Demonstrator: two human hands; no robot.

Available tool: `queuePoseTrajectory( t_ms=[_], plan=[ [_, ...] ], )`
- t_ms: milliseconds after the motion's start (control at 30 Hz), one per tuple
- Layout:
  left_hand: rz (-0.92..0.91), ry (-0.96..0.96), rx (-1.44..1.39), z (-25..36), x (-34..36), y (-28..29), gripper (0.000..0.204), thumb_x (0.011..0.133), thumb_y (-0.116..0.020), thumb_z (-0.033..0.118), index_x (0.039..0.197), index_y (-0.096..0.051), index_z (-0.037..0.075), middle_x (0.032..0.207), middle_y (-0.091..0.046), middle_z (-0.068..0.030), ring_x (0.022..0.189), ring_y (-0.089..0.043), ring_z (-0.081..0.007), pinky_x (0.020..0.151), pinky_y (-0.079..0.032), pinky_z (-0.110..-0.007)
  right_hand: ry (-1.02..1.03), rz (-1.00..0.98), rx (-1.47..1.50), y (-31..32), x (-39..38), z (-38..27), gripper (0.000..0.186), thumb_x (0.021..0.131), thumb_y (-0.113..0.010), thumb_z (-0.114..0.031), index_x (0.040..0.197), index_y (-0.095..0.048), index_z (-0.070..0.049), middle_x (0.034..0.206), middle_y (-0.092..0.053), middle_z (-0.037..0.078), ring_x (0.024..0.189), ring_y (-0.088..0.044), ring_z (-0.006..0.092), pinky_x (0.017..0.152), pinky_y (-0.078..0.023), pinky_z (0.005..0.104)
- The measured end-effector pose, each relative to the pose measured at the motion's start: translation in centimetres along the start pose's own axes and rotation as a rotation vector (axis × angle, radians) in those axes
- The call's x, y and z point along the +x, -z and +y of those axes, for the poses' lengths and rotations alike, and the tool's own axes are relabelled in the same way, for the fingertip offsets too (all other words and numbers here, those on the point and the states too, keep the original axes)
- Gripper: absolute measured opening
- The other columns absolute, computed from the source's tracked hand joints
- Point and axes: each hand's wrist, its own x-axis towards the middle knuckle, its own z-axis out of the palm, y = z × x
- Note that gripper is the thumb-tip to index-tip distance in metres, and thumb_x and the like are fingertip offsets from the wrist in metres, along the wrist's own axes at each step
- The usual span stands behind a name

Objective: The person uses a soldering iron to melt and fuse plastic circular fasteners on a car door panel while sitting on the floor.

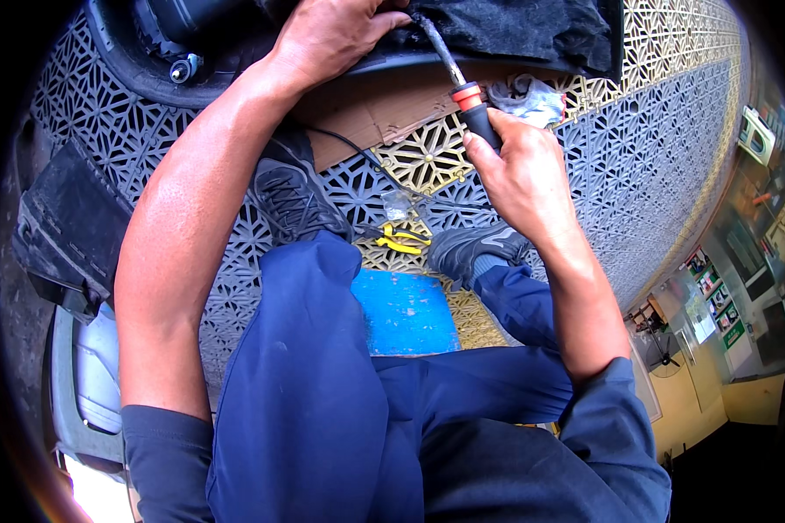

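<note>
My right hand (525,170) is closed around the black and red handle of a soldering iron (446,57), its metal shaft pointing up and left. The iron's tip meets a large black plastic part (532,35), which looks like a vehicle bumper or trim with a dusty, wrinkled dark surface. Right beside the tip, my left hand (327,39) rests on that part with its thumb and fingers drawn together. The upper edge cuts off some of its fingers, and I cannot make out what is between them.
Yellow-handled pliers (401,238) lie between my shoes, near a black cable (366,157). Cardboard (375,113) lies under the black part; a crumpled cloth (528,98) sits beside it. A blue board (406,314) is below me. Left stands a dark plastic piece (74,222). Grid tiles cover the floor.
</note>
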Motion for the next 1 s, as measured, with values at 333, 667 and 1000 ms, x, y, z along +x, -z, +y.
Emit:
queuePoseTrajectory(
  t_ms=[333, 667, 1000],
  plan=[
    [0.011, -0.025, 0.000, -0.07, -0.06, 0.07, 0.019, 0.077, -0.079, 0.007, 0.087, -0.064, 0.003, 0.077, -0.060, -0.0138, 0.072, -0.062, -0.0311, 0.066, -0.051, -0.039, 0.027, 0.046, 0.044, -0.33, -0.98, 0.19, 0.021, 0.089, -0.064, -0.018, 0.089, -0.062, 0.003, 0.082, -0.065, 0.024, 0.080, -0.065, 0.0434, 0.073, -0.049, 0.0502],
    [0.001, -0.009, -0.002, 0.08, -0.06, 0.13, 0.018, 0.077, -0.078, 0.007, 0.088, -0.064, 0.003, 0.078, -0.060, -0.0141, 0.073, -0.062, -0.0315, 0.067, -0.051, -0.039, -0.010, 0.036, 0.058, -0.64, -0.60, -0.15, 0.023, 0.088, -0.065, -0.019, 0.088, -0.061, 0.003, 0.083, -0.065, 0.025, 0.081, -0.064, 0.0437, 0.073, -0.049, 0.0505],
    [0.008, -0.027, 0.025, -0.20, -0.09, -0.02, 0.019, 0.077, -0.079, 0.009, 0.088, -0.064, 0.004, 0.078, -0.060, -0.0141, 0.074, -0.062, -0.0323, 0.067, -0.051, -0.040, -0.009, 0.058, 0.051, -0.42, -0.60, -0.24, 0.022, 0.088, -0.065, -0.019, 0.088, -0.061, 0.003, 0.081, -0.065, 0.024, 0.079, -0.065, 0.0437, 0.072, -0.049, 0.0501]
  ],
)
